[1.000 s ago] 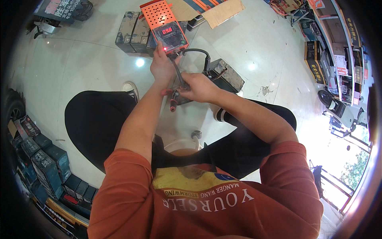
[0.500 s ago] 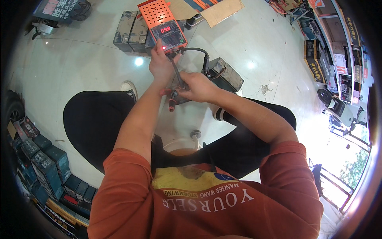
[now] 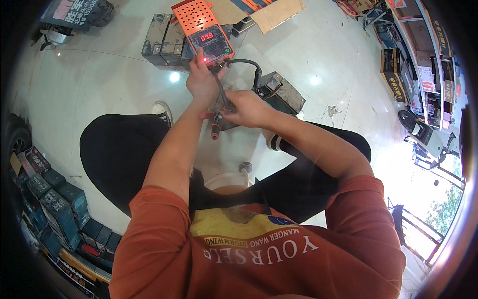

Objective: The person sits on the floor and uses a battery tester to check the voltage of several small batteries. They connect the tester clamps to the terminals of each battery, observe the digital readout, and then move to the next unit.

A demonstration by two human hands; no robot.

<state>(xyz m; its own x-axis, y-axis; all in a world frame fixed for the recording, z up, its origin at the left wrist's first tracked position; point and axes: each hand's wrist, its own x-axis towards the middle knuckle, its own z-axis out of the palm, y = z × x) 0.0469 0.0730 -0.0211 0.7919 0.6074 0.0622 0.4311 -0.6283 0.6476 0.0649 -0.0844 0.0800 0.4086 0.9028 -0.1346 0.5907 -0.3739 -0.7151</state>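
— Where is the orange tester [image 3: 205,31]?
— At twelve o'clock; our left hand [image 3: 201,79] grips its lower edge.
— Our right hand [image 3: 247,108]?
— Closed around a red-handled clamp [image 3: 216,126] at centre.

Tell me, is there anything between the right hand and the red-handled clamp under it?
Nothing visible. The right hand already lies on the black cable and the red-handled clamp, its fingers closed around them. The left hand holds the orange tester further up, apart from the clamp.
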